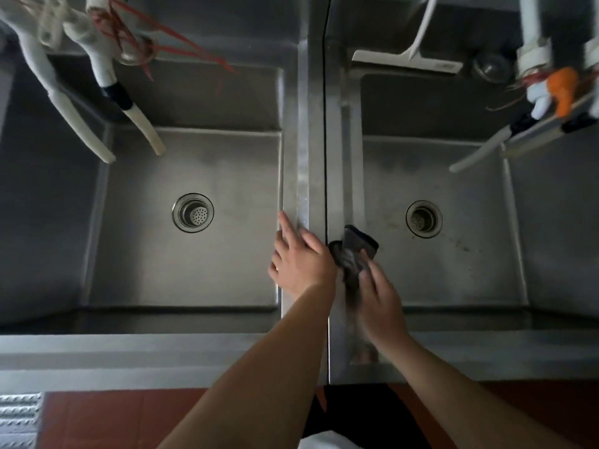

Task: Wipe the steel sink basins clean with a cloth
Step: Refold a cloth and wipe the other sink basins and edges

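Two steel basins share a central divider (303,176), where the dark cloth (355,251) lies, draped on the right basin (453,254) side. Risk: the cloth could slide into that basin, since only the right hand (379,296) pinches its near end. The left hand (303,260) rests just left of it, fingers extended, holding nothing, beside the left basin (181,264).
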